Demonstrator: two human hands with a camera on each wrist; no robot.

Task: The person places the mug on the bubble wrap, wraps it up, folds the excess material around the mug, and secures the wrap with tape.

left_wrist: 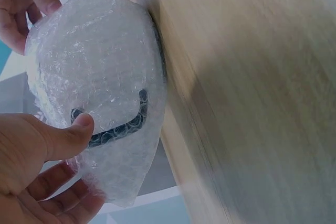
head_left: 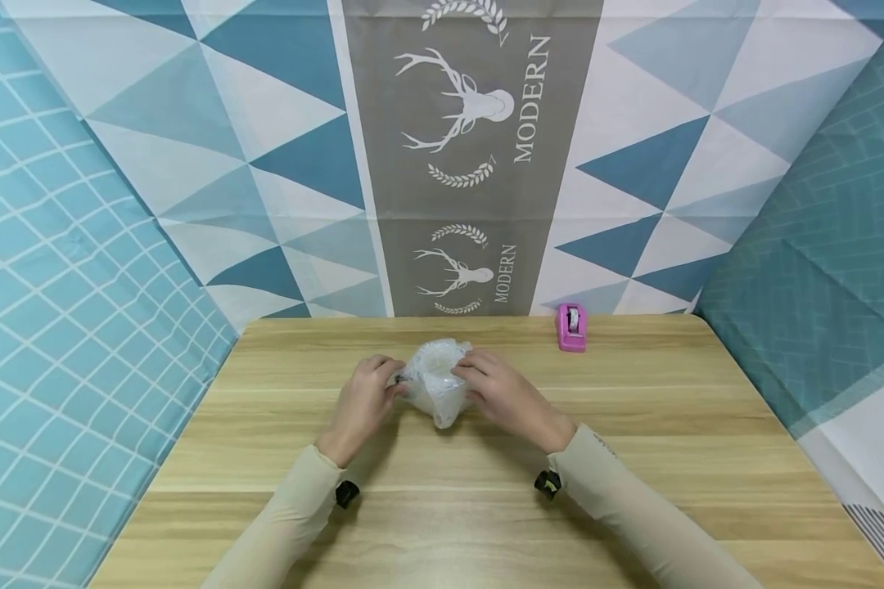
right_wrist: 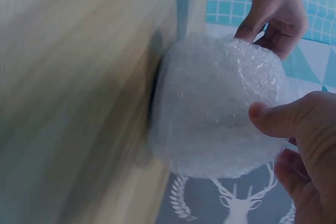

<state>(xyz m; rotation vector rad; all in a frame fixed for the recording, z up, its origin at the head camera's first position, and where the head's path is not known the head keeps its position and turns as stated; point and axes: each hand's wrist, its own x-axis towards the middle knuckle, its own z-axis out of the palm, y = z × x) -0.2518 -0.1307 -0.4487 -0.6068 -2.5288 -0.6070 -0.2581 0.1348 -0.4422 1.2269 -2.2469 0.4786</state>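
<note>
A rounded object in bubble wrap [head_left: 439, 383] stands on the wooden table between both hands. Through the clear wrap in the left wrist view shows a black, bent handle-like bar [left_wrist: 123, 129]; the wrap hides what kind of object it is. My left hand [head_left: 364, 401] pinches the wrap at the left side, its thumb lying over the bar. On the right side, my right hand [head_left: 511, 397] pinches the wrap near the top, thumb on the near face and fingers behind. A dark base edge [right_wrist: 155, 90] meets the table in the right wrist view.
A pink tape dispenser [head_left: 571, 329] stands at the back right of the wooden table [head_left: 442, 507]. Patterned cloth [head_left: 471, 164] hangs behind the table, with blue gridded cloth [head_left: 66, 270] on the left and teal cloth [head_left: 832, 237] on the right.
</note>
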